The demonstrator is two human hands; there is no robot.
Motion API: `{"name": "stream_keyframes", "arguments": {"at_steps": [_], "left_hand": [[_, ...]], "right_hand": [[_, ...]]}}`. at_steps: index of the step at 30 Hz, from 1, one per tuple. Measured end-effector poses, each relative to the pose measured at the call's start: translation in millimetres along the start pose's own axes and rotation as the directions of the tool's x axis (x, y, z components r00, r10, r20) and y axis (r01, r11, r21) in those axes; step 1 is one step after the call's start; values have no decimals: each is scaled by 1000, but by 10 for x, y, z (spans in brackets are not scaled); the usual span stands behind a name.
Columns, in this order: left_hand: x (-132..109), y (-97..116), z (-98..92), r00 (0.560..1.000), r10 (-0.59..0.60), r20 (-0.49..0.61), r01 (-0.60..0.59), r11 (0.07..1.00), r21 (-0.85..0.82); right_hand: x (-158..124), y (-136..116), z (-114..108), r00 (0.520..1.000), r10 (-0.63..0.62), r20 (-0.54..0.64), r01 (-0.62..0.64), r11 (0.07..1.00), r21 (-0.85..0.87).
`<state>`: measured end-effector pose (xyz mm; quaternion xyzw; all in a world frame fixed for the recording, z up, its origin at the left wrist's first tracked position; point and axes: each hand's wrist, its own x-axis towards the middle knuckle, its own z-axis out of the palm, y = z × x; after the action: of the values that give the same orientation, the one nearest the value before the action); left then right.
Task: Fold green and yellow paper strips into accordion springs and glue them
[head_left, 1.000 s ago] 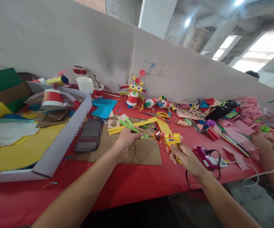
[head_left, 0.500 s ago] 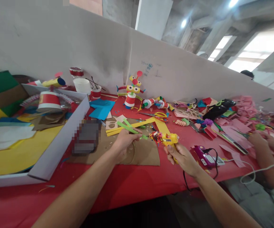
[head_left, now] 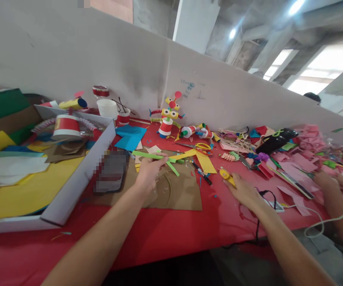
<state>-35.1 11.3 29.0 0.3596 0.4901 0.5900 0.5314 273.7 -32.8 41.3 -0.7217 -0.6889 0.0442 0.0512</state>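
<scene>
My left hand [head_left: 149, 171] pinches light green paper strips [head_left: 141, 154] that cross each other above a brown cardboard sheet [head_left: 186, 196]. A small folded green paper spring [head_left: 180, 161] shows beside the strips' right end. To the right, my right hand [head_left: 244, 192] is closed around a yellow hot glue gun [head_left: 227, 176], held over the red table covering; its handle is mostly hidden by my fingers. Between my hands lie a dark pen [head_left: 201, 172] and a bent yellow paper strip [head_left: 206, 162]. Yellow-handled scissors [head_left: 203, 148] rest just behind them.
A phone [head_left: 112, 174] lies left of my left hand, beside a white box [head_left: 79, 178] of coloured paper. Behind stands a paper-cup figure [head_left: 166, 127]. Pink paper [head_left: 302, 161] and a black bottle [head_left: 275, 141] lie right, near another person's hand [head_left: 324, 180]. A white cable [head_left: 323, 222] crosses there.
My right hand has moved the glue gun rightward, away from the green strips, uncovering the pen. My left hand has shifted slightly left, and its strips now lie crossed, pointing right.
</scene>
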Motion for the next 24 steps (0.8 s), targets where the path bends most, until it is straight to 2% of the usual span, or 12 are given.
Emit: {"name": "stream_keyframes", "arguments": {"at_steps": [2, 4, 6, 8, 10, 12, 14, 16, 20, 24], "left_hand": [[61, 44, -57, 994, 41, -104, -48, 997, -61], [106, 82, -106, 989, 41, -142, -65, 984, -163], [133, 104, -139, 988, 30, -152, -68, 964, -257], [146, 105, -158, 985, 33, -167, -82, 952, -296], [151, 85, -166, 983, 46, -180, -95, 957, -274], [155, 51, -171, 982, 34, -186, -73, 976, -207], [160, 15, -175, 985, 34, -168, -57, 989, -136], [165, -12, -179, 991, 14, -134, -29, 993, -111], [164, -19, -175, 991, -12, -130, 0, 995, -98], [127, -15, -142, 979, -7, -205, -15, 995, -103]], "right_hand": [[131, 117, 135, 996, 88, 21, -82, 978, -189], [195, 122, 218, 990, 139, 28, -124, 943, -308], [202, -12, 222, 988, 147, -45, -153, 901, -406], [194, -282, 182, 984, 76, -160, -138, 893, -428], [211, -648, 167, 980, -83, -179, 22, 947, -319], [270, -1035, 223, 966, -228, -123, 210, 967, -147], [358, -1360, 340, 968, -234, -88, 231, 972, -43], [445, -1566, 470, 977, -208, -55, 208, 978, 10], [540, -1624, 584, 973, -231, -17, 231, 965, 123], [603, -1495, 446, 975, -204, -93, 224, 892, 392]]}}
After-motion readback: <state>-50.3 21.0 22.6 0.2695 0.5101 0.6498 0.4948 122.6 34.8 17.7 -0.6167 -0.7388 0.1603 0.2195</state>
